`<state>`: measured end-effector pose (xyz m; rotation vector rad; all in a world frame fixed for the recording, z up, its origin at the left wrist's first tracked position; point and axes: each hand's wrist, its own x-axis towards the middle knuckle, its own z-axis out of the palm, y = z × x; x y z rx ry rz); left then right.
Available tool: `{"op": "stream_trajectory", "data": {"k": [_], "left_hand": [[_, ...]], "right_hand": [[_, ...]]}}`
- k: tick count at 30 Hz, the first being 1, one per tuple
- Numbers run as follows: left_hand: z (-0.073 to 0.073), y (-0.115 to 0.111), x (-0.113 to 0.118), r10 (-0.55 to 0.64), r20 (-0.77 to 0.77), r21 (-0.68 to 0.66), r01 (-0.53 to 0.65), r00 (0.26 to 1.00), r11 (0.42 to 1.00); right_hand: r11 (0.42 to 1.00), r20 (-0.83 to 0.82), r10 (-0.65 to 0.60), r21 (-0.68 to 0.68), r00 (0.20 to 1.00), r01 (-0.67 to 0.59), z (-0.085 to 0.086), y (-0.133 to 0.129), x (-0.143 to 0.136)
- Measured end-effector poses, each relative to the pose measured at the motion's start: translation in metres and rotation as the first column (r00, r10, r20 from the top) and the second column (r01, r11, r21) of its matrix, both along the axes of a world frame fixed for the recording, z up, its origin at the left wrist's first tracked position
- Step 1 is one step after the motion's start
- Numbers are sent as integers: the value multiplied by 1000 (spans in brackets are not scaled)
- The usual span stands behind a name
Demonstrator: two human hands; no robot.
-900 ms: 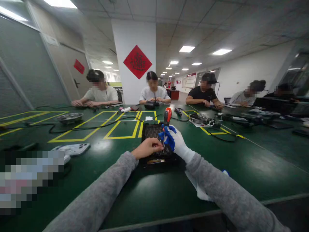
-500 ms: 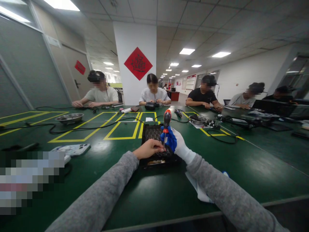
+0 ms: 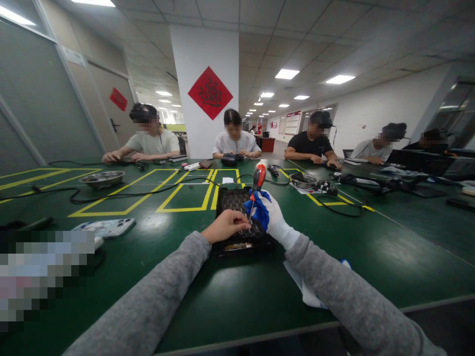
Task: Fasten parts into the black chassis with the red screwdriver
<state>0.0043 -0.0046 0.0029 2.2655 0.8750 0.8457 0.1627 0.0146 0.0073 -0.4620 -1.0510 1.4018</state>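
A screwdriver (image 3: 259, 177) with a red and black handle stands nearly upright, its handle top tilted a little to the right. My right hand (image 3: 267, 215), in a white and blue glove, is closed on it below the handle. Bare and pinched, my left hand (image 3: 230, 225) has its fingertips at the lower end of the screwdriver's shaft; what they hold, if anything, is too small to make out. Both hands are over an open black case (image 3: 227, 199) with a patterned inside. A brownish metallic piece (image 3: 237, 246) shows along its near edge.
A white and blue glove (image 3: 309, 291) lies beneath my right forearm. On the green table (image 3: 237, 306) are a phone (image 3: 120, 227), a metal bowl (image 3: 102, 179), another bowl (image 3: 303, 181) and black cables (image 3: 178, 183). Several people sit across the table.
The screwdriver's handle has tipped slightly to the right, and its shaft now slants. My hands stay over the case; the whole view has shifted a little.
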Motion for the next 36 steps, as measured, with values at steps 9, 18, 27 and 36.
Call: {"op": "stream_trajectory", "data": {"k": [9,18,27,36], "left_hand": [[1,0,0,-78,-13,-80,76,997,994],[-1,0,0,-113,81,-191,127,990,973],[-2,0,0,-111,77,-202,125,991,971],[2,-1,-2,-170,36,-128,173,985,977]], "right_hand": [[997,-15,59,-42,998,-60,-3,8,1],[1000,18,22,-13,1000,-22,0,-1,-3],[999,70,33,-4,997,-33,2,-5,-2],[997,88,70,-52,994,-65,-2,1,0]]}}
